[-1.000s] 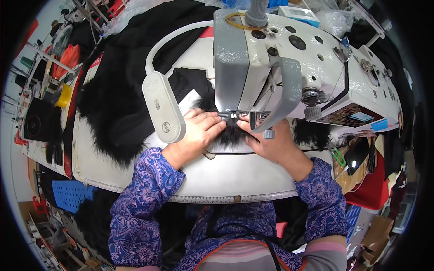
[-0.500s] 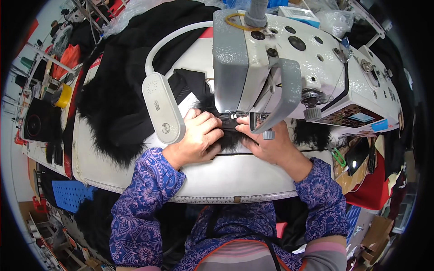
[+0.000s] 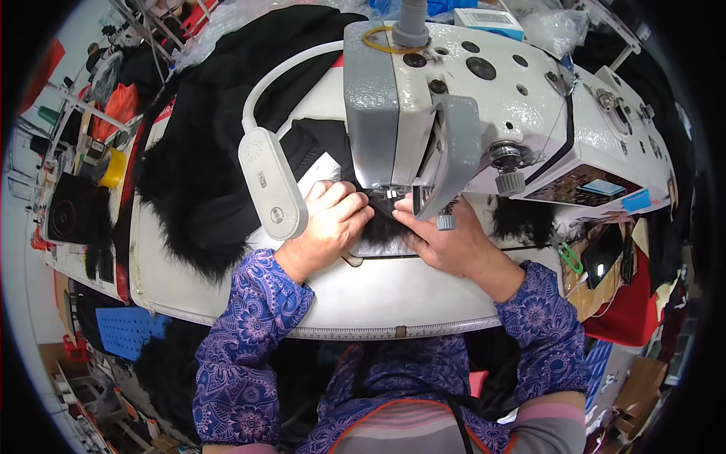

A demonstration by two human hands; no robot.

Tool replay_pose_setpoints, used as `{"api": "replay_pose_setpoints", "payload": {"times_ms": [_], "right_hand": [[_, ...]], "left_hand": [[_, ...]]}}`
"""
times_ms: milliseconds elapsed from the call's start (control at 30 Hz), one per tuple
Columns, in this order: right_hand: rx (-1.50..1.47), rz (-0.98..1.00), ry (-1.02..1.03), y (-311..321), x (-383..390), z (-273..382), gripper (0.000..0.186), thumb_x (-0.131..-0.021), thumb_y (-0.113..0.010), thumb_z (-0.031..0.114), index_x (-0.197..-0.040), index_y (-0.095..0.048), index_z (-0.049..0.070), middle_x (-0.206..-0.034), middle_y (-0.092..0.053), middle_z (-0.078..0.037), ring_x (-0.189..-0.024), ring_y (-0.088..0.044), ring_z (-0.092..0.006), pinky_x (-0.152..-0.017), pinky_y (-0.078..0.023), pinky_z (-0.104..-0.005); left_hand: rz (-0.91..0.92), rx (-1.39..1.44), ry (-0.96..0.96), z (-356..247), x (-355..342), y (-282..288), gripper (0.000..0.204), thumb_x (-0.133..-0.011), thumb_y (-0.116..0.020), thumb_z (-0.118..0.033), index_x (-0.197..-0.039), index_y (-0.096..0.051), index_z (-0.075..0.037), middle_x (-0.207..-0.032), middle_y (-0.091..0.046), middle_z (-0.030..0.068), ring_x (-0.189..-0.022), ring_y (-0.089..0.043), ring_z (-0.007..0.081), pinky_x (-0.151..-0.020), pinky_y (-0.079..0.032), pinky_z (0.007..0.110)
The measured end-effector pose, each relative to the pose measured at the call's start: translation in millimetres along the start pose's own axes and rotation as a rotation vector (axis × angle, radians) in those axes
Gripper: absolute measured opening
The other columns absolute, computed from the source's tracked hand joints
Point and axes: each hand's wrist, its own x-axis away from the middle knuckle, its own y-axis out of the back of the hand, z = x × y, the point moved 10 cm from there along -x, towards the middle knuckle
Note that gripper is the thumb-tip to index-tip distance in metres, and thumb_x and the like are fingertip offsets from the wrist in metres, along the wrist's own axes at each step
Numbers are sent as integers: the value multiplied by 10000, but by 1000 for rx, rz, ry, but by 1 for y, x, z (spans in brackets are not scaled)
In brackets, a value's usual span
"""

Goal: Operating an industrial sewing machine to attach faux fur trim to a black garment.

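Black fabric with a furry edge lies under the needle area of a white and grey sewing machine. My left hand is closed on this fabric just left of the presser foot, fingers curled and pressed together. From the right, my right hand grips the same fabric, thumb and fingertips close to the foot. The machine's grey guard partly hides its fingers. More black fabric with fur trim spreads over the left of the table. A white label shows beside my left hand.
A white gooseneck lamp hangs left of my left hand. A ruler strip runs along the table's front edge. Green-handled snips and a dark phone lie at the right. A yellow tape roll stands at far left.
The view has shifted slightly, so the machine appears a little farther left. My left fingers have moved a little over the fabric; both hands keep their hold near the presser foot.
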Motion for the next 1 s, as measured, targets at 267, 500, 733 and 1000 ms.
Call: {"api": "replay_pose_setpoints", "payload": {"times_ms": [267,500,733,1000], "right_hand": [[90,43,-77,-5,2,-4,371,-712,-744,188,-1077,-700,144,-1111,-675,14,-1026,-605,-236,-922,-437,-446],[104,58,-85,-5,0,-2,400,-692,-754,215,-1083,-699,150,-1072,-679,-19,-1012,-603,-235,-911,-437,-462],[47,11,64,-10,3,5,379,-712,-729,147,-1081,-677,75,-1117,-648,-52,-1058,-602,-263,-899,-461,-416],[45,1,10,-2,-2,8,358,-715,-725,108,-1064,-668,55,-1135,-643,-43,-1053,-610,-255,-859,-480,-413]], "left_hand": [[95,120,-15,-6,3,-1,210,-669,-696,-80,-874,-652,-78,-964,-622,55,-937,-595,220,-786,-454,360],[93,241,180,10,17,-6,268,-663,-702,-23,-921,-632,-37,-903,-586,74,-830,-583,242,-768,-458,349],[64,297,172,14,7,-9,261,-656,-674,-16,-912,-623,-27,-901,-581,76,-860,-593,248,-792,-479,369],[91,142,-74,-14,6,-7,232,-669,-644,-88,-898,-620,-65,-907,-614,47,-893,-595,215,-763,-461,347]]}}
